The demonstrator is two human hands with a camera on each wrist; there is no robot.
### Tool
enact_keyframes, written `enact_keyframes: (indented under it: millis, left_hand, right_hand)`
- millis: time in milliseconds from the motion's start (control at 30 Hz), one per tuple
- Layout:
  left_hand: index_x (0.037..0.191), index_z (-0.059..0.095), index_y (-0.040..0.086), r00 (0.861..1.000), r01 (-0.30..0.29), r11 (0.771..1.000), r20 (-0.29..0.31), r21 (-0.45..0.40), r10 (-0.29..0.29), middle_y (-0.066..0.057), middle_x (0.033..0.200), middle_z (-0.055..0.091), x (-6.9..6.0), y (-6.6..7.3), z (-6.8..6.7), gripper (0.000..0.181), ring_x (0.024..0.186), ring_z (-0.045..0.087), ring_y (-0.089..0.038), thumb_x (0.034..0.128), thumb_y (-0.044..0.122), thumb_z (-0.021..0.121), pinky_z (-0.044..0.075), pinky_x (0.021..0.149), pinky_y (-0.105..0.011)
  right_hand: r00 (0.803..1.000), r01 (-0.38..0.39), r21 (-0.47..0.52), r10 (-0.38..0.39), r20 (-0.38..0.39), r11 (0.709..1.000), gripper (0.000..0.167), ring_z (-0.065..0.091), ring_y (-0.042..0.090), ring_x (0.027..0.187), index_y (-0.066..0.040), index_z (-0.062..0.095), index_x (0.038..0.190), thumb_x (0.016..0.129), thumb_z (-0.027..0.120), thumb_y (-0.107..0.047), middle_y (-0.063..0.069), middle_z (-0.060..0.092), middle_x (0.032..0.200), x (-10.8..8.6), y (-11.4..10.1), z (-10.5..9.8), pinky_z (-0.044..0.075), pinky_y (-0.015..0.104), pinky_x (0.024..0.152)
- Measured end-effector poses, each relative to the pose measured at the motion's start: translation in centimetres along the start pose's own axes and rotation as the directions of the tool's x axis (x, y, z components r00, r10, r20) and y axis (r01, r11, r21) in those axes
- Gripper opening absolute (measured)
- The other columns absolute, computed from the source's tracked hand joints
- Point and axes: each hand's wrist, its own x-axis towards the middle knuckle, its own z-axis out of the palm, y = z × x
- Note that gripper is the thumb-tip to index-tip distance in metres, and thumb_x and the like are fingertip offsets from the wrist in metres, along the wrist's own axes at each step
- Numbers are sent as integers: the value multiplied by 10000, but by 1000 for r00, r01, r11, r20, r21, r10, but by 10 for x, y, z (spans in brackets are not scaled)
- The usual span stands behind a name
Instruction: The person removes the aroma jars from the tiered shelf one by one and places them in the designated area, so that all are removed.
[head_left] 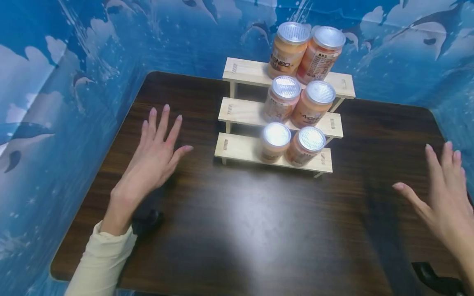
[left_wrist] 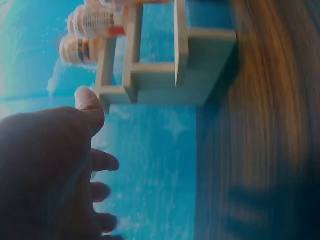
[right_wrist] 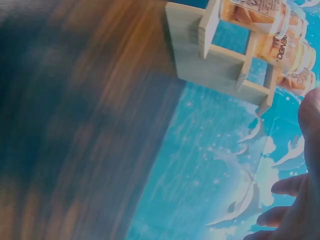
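Note:
My left hand (head_left: pixel 152 158) hovers over the left part of the dark table, fingers spread and holding nothing. Far to the right, my right hand (head_left: pixel 446 193) is also spread, with nothing in it. Between them, toward the back, a three-step wooden rack (head_left: pixel 242 146) carries several jars with silvery lids and orange contents, two per step. A jar (head_left: pixel 286 49) and its neighbour (head_left: pixel 321 53) stand on the top step. Two more, one jar (head_left: pixel 281 100) and another (head_left: pixel 312 105), are on the middle step. The lowest step bears a smaller jar (head_left: pixel 275 142) beside another (head_left: pixel 304 147). Neither hand touches the rack.
Blue cloth (head_left: pixel 185 41) printed with dolphins hangs behind and beside the dark wooden table (head_left: pixel 229 230). A black object (head_left: pixel 437 279) shows below the right hand, and another dark piece (head_left: pixel 149 218) lies by the left wrist.

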Motion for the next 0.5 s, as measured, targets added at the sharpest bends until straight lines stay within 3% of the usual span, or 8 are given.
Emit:
enact_keyframes:
  millis: [100,233,367,433,500]
  left_hand:
    - [1770,55,71,997,12,994,78,-113,-3,-157,1842,-146,1,11,5,822,1694,-142,-426,1177,458,474,121,1344,-696]
    - [1776,68,94,992,61,964,123,-257,-30,-149,1858,-21,8,28,18,808,1704,88,-421,1180,467,465,216,1334,-678]
    - [1778,82,108,993,79,938,106,-338,-46,-146,1857,36,18,41,35,769,1697,164,-389,1189,436,452,215,1358,-633]
    - [1781,96,132,996,61,925,81,-375,-33,-144,1855,67,21,46,46,747,1701,165,-363,1192,416,456,212,1366,-618]
    - [1782,129,174,1000,20,914,24,-405,-11,-135,1849,129,25,42,69,725,1694,205,-341,1190,449,444,240,1367,-600]
  right_hand:
    - [999,17,12,-16,-39,1000,1147,-113,546,1660,2,67,1748,1025,303,-856,313,-105,1800,9,-1,2,-64,729,1333]
    - [995,44,13,-43,-90,999,1277,-53,546,1669,11,127,1740,921,264,-959,331,-30,1801,28,-5,-2,-48,732,1342]
    - [985,101,62,-91,-148,993,1318,5,521,1685,35,201,1722,885,285,-980,332,58,1803,59,-14,-9,-32,686,1371]
    - [979,141,120,-121,-163,983,1247,41,515,1686,52,230,1711,938,345,-919,328,98,1801,77,-21,-12,-11,664,1382]
    - [978,163,193,-134,-159,967,1091,80,480,1694,26,245,1720,1022,430,-791,282,130,1816,94,-30,-13,14,595,1403]
